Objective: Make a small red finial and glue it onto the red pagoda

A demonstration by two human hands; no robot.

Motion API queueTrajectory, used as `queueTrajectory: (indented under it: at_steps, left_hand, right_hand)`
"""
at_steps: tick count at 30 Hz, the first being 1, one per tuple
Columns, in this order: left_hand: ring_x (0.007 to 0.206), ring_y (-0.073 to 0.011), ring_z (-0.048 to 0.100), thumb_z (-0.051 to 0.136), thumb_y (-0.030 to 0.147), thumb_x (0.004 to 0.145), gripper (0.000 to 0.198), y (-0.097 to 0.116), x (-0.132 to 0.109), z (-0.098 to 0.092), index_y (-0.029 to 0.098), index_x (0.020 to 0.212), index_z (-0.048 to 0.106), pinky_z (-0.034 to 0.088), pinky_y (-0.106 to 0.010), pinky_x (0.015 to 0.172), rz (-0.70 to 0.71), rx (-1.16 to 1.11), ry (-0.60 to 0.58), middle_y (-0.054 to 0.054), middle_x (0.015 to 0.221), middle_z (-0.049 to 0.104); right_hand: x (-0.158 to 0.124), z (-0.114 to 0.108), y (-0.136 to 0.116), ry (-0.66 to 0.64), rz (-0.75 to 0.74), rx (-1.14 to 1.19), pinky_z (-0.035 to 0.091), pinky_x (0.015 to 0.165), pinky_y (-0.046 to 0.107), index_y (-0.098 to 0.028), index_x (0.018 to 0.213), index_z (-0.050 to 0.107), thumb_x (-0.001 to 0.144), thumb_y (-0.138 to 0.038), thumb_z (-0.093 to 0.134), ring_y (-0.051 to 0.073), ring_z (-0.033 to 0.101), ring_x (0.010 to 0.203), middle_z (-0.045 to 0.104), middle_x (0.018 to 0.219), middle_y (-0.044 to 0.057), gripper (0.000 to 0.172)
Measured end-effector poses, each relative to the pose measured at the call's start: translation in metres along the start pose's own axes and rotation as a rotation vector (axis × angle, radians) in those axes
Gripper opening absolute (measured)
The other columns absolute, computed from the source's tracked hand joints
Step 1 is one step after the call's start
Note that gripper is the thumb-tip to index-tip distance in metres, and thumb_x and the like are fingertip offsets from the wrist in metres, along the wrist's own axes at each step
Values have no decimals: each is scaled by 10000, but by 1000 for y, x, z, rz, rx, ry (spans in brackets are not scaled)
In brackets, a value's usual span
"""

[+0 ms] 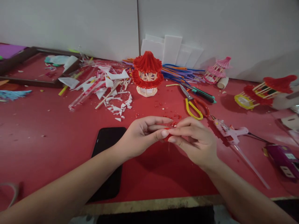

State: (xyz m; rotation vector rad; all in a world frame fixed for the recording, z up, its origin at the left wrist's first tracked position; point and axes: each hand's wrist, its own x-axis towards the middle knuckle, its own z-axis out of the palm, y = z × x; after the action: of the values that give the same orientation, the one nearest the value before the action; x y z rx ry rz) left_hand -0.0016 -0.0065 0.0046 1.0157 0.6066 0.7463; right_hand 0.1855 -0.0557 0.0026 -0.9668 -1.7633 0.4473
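My left hand (142, 132) and my right hand (193, 140) meet above the red table (46, 133), fingertips pinched together on a small red piece (168, 136), mostly hidden between them. A thin thread hangs down from it. Behind them stands a red fringed pagoda model (147, 74) on a pale base. Yellow-and-red handled scissors (195, 107) lie just beyond my right hand. A pink glue gun (230, 132) with a long glue stick lies to the right.
A black phone (107, 146) lies under my left forearm. White scraps and sticks (114, 93) litter the back left. Coloured pipe cleaners (179, 73), a pink model (217, 71), a tipped red-yellow model (263, 90) and white foam sheets (171, 48) sit at the back.
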Motion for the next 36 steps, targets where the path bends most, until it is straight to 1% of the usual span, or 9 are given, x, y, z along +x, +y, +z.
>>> queueTrajectory:
  at_steps: [5, 10, 14, 19, 22, 24, 27, 31, 36]
  left_hand:
    - [749, -99, 767, 825, 186, 783, 213, -1, 2, -1, 171, 990, 776, 587, -137, 716, -24, -80, -39, -24, 876, 824]
    - [770, -93, 765, 831, 174, 774, 197, -1, 1, 0, 175, 965, 783, 581, -133, 728, -22, -117, -66, -18, 880, 824]
    - [783, -99, 769, 837, 152, 760, 185, -1, 0, 0, 176, 936, 785, 585, -140, 749, -5, -87, -38, -13, 863, 823]
    - [792, -110, 776, 861, 104, 702, 235, -1, 0, 0, 181, 902, 768, 595, -143, 745, 84, 29, -1, 1, 861, 823]
    - [800, -141, 783, 881, 88, 656, 297, -1, -1, -1, 183, 905, 748, 617, -177, 743, 184, 126, 3, -2, 856, 821]
    - [834, -168, 785, 881, 93, 656, 307, -2, -2, -2, 180, 917, 746, 630, -211, 762, 299, 242, 15, -24, 890, 821]
    - [854, -173, 777, 862, 112, 695, 288, -2, -4, -4, 187, 952, 755, 633, -240, 792, 520, 479, 20, -54, 951, 813]
    - [841, -151, 751, 812, 140, 773, 302, -2, -5, -5, 194, 1060, 736, 614, -240, 795, 767, 761, 15, -63, 962, 800]
    - [890, -159, 725, 772, 175, 823, 354, -3, -7, -3, 238, 1166, 716, 595, -238, 808, 874, 988, 79, -49, 981, 787]
  right_hand:
    - [0, -1, -2, 7, -113, -37, 550, 638, 206, -226, 1023, 737, 853, -108, 731, 72, 611, 710, 641, 846, -11, 207]
    - [-1, -3, -1, 24, -142, -84, 575, 669, 227, -242, 991, 736, 835, -113, 755, 91, 642, 746, 669, 847, -11, 203]
    - [-1, -3, -2, 29, -49, -15, 576, 683, 221, -232, 933, 732, 811, -115, 777, 84, 639, 742, 673, 864, -10, 174]
    - [-1, 1, -3, 42, 195, 216, 570, 717, 213, -251, 880, 718, 806, -133, 769, 91, 638, 813, 626, 888, -13, 149]
    - [-1, 3, -2, 38, 325, 385, 574, 713, 210, -275, 932, 705, 802, -158, 777, 95, 637, 837, 608, 928, -10, 189]
    - [-1, 3, 0, 31, 364, 439, 571, 712, 208, -283, 949, 701, 794, -166, 788, 91, 631, 826, 606, 945, -11, 213]
    - [0, 1, 2, 17, 367, 494, 574, 756, 205, -284, 966, 702, 783, -154, 798, 82, 631, 839, 600, 969, -13, 244]
    - [1, 0, 3, -14, 334, 491, 597, 859, 247, -271, 1024, 703, 788, -187, 805, 113, 667, 948, 634, 1032, 12, 271]
    - [-1, 5, 2, 17, 361, 483, 628, 839, 249, -278, 1102, 674, 805, -198, 794, 117, 714, 953, 721, 1026, 11, 331]
